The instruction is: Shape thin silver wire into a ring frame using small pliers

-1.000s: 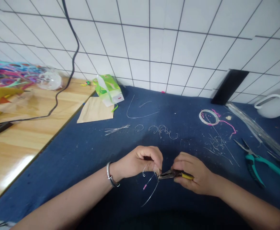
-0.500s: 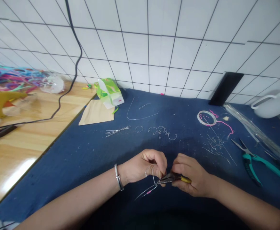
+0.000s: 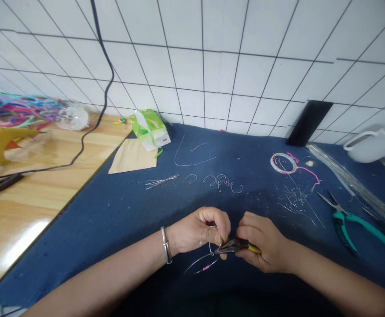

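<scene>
Between the thumb and fingers of my left hand (image 3: 208,226) is a thin bent wire (image 3: 208,241) with a curved loop. Two loose wire ends hang down to the left, and one carries small pink beads (image 3: 206,267). My right hand (image 3: 261,242) is closed around pliers (image 3: 233,245) with dark jaws and a yellow handle. The plier tips are at the wire, right by my left fingertips. Whether the jaws clamp it is too small to tell. Several curled wire pieces (image 3: 225,181) lie on the blue mat just beyond my hands.
Teal-handled pliers (image 3: 353,218) lie at the right near wire scraps (image 3: 294,200). A round white dish (image 3: 283,163) holds pink beads. Straight wires (image 3: 162,181) and a beige sheet (image 3: 133,156) are on the left. A yellow glue gun (image 3: 1,143) and black cord (image 3: 106,94) are farther left.
The hanging wire ends have spread slightly apart, and the beaded one has swung a little to the right. Both hands keep their hold with barely any movement.
</scene>
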{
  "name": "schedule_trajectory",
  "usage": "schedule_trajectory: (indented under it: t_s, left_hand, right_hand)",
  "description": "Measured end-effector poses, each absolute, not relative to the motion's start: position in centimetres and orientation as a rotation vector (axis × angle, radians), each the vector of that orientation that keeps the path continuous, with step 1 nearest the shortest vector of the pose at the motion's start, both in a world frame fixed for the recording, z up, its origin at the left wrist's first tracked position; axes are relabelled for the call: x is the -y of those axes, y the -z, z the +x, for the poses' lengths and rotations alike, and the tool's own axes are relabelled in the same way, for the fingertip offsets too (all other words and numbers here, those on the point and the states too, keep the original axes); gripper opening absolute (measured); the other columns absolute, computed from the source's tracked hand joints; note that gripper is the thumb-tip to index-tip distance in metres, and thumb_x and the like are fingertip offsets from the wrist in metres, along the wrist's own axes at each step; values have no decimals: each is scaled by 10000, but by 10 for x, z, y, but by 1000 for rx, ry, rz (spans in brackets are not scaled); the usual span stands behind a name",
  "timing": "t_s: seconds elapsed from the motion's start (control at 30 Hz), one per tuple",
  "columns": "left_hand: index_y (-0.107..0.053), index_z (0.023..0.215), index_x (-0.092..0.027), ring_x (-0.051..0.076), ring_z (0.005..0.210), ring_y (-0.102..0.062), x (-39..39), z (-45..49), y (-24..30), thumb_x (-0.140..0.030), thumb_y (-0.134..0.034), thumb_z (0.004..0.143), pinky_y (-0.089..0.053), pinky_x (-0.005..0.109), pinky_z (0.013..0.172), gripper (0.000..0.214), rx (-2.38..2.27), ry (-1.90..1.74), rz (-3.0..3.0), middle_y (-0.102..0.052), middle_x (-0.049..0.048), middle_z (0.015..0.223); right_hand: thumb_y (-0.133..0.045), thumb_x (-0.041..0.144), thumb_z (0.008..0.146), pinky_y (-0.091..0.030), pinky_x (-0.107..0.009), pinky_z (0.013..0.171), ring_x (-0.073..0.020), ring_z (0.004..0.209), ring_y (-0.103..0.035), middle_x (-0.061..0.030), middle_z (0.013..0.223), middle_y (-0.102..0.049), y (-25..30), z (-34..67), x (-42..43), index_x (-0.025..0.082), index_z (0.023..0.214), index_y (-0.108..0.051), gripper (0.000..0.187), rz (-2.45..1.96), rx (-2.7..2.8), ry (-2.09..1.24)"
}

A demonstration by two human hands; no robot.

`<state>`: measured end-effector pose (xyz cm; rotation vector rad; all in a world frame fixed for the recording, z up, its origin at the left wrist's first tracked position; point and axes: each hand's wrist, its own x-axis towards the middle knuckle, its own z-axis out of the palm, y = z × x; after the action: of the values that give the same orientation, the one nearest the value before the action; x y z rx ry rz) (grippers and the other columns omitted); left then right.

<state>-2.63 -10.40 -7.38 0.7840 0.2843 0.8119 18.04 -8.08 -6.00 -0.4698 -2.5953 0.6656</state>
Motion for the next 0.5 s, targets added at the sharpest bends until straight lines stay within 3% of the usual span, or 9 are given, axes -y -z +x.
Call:
schedule_trajectory:
  t_s: [0.33,0.5]
  left_hand:
    - [-608,706,-135,122,592,-622,103,-28,76,-229,-684,717,-505,232,526,121,-259,-793,773,-541,6,728]
    - [-595,730,-133,97,636,-547,99,-44,67,-167,-643,753,-450,230,585,64,-591,-935,1093,-545,17,729]
  right_hand:
    - [-500,365,833,-348,-288,618,-135,670,-407,-19,753,-491,61,182,79,178,865,-471,192,-481,2617,-752]
    - [-496,336,837,-365,-306,662,-152,734,-424,-34,820,-508,60,183,76,176,931,-478,187,-617,2624,-756]
